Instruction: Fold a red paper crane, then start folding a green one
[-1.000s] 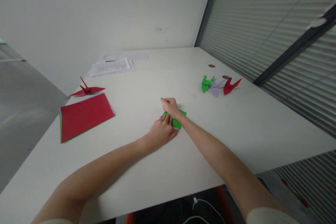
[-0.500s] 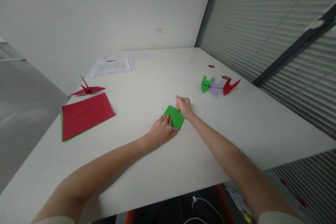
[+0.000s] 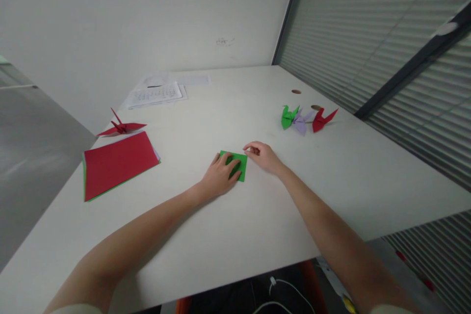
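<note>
A folded green square of paper (image 3: 243,163) lies on the white table in front of me. My left hand (image 3: 220,172) rests across its left part with spread, bent fingers pressing on it, hiding some of the sheet. At the paper's upper right corner is my right hand (image 3: 263,156). Its fingers are loosely curled, and the thumb and index tips point at the corner with a small gap between them. Whether those tips touch the paper is too small to tell.
A stack of coloured paper, red on top (image 3: 119,164), lies at left, with a red paper crane (image 3: 121,128) behind it. Written sheets (image 3: 158,94) lie farther back. At right stand a green crane (image 3: 289,117), a lilac crane (image 3: 300,122) and another red crane (image 3: 321,120), near blinds.
The green paper has turned and shifted a little left, its edges now squarer to me. My left hand moved slightly left and spread its fingers; my right hand loosened from a fist.
</note>
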The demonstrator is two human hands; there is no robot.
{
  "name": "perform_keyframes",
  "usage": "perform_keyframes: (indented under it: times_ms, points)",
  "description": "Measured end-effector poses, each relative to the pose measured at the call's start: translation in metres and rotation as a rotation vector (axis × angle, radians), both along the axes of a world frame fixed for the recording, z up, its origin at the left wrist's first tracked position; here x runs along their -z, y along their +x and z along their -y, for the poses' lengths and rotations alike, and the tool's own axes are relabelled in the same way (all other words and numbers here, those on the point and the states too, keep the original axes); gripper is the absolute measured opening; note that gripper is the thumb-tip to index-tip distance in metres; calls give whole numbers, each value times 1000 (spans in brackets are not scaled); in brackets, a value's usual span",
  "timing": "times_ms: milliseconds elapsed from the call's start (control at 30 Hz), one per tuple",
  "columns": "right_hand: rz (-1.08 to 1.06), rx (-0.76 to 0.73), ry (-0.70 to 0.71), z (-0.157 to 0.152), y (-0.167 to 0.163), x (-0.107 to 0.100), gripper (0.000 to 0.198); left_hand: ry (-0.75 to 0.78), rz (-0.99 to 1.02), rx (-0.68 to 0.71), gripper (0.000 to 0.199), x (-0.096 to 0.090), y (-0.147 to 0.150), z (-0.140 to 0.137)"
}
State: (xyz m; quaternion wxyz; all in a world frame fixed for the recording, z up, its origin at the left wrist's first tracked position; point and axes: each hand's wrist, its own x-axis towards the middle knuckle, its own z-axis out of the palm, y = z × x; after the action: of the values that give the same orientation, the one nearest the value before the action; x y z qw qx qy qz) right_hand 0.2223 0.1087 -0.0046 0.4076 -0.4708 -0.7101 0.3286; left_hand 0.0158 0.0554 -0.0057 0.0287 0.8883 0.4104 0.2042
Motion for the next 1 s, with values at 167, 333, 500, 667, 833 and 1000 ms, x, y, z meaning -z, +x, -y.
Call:
perform_keyframes:
  times_ms: [167,333,500,667,833,1000]
  points:
    - [76,-30,-34,-2,6,0,17,-11,-63,-29,37,0,-1,1]
    - [283,-90,90,-2,10,-5,11,11,-123,-46,38,-3,-3,0]
    - [519,-26,110,-5,13,1,5,14,-125,-60,49,-3,-3,2]
    - [519,10,164,-6,15,6,7,-23,-106,-84,58,-2,-1,3]
    - [516,67,180,-6,15,8,12,-64,-102,-102,59,-1,-1,2]
    - [474,122,208,-5,15,8,13,-70,-103,-104,59,2,-1,2]
